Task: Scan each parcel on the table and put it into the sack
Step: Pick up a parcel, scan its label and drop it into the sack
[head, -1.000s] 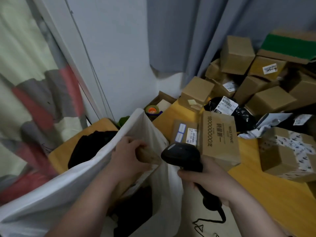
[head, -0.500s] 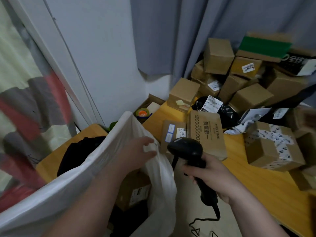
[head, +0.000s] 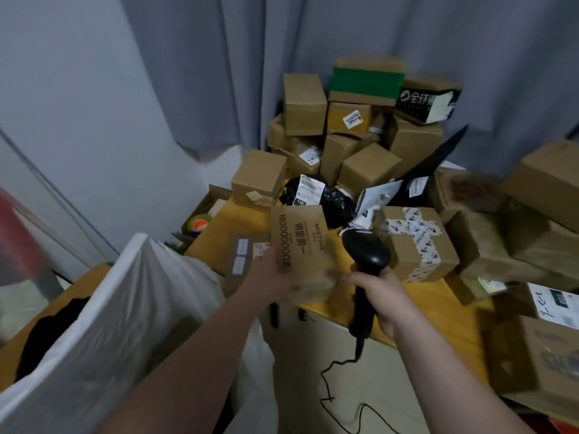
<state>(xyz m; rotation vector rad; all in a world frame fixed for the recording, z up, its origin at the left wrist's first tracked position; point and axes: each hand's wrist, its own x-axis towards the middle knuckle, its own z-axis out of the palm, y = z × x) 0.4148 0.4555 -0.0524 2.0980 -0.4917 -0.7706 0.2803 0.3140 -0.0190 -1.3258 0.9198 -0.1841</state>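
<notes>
My left hand (head: pixel 272 278) grips the near end of a brown box printed MISTINE (head: pixel 299 238) at the front edge of the yellow table (head: pixel 435 303). My right hand (head: pixel 377 291) holds a black barcode scanner (head: pixel 366 261) by its handle, its head beside the box's right edge. The white sack (head: pixel 131 311) stands open at the lower left, below my left forearm. A flat brown parcel with blue stickers (head: pixel 242 256) lies just left of the gripped box.
Several cardboard parcels are heaped at the table's back and right, among them a box with printed white tape (head: pixel 416 242) and a black poly bag (head: pixel 316 198). The scanner's cable (head: pixel 338 389) hangs to the floor. A grey curtain (head: pixel 313 42) hangs behind.
My left hand left the sack's mouth and moved right onto the MISTINE box, taking hold of it. The view swung right, and the scanner now stands right of the box.
</notes>
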